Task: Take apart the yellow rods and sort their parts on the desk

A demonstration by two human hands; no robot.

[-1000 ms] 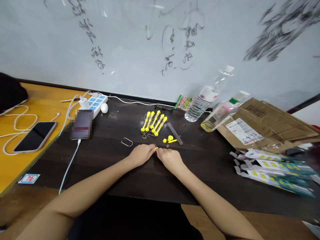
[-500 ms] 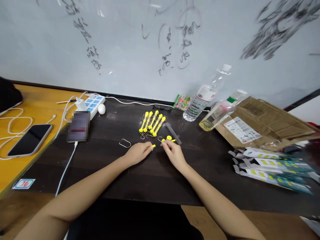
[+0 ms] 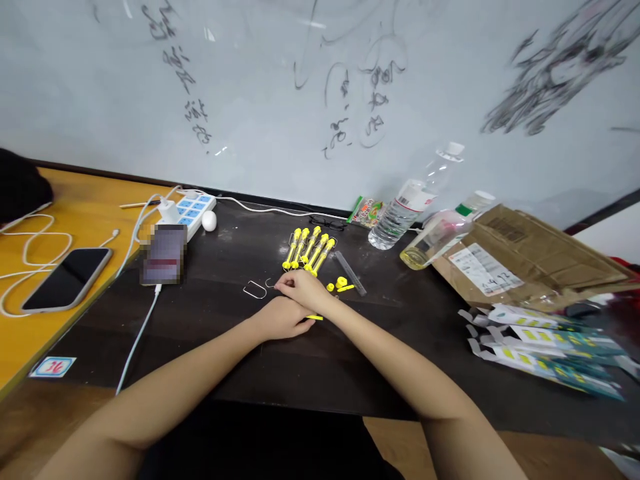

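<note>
My left hand (image 3: 283,319) is closed on a thin yellow plastic stick (image 3: 315,317), whose end juts out past the fingers. Crossed over it, my right hand (image 3: 304,292) pinches a small bent wire hook (image 3: 269,283) at its fingertips. A larger U-shaped wire (image 3: 255,290) lies on the table just left of the hook. Beyond my hands sits a row of several yellow rods with clear tubes (image 3: 309,250), their near ends partly hidden by my right hand. Loose yellow plastic pieces (image 3: 342,283) and a clear tube (image 3: 351,274) lie to the right.
A water bottle (image 3: 400,210), a second bottle (image 3: 443,233), a cardboard package (image 3: 530,260) and flattened boxes (image 3: 545,347) occupy the right. At left are a power strip (image 3: 196,215), a white ball (image 3: 209,221) and two phones (image 3: 67,280). Glasses (image 3: 326,223) and a snack packet (image 3: 366,211) lie behind.
My right hand has moved left from beside the loose yellow pieces and crossed over my left hand, carrying the wire hook. My left hand still holds the yellow stick.
</note>
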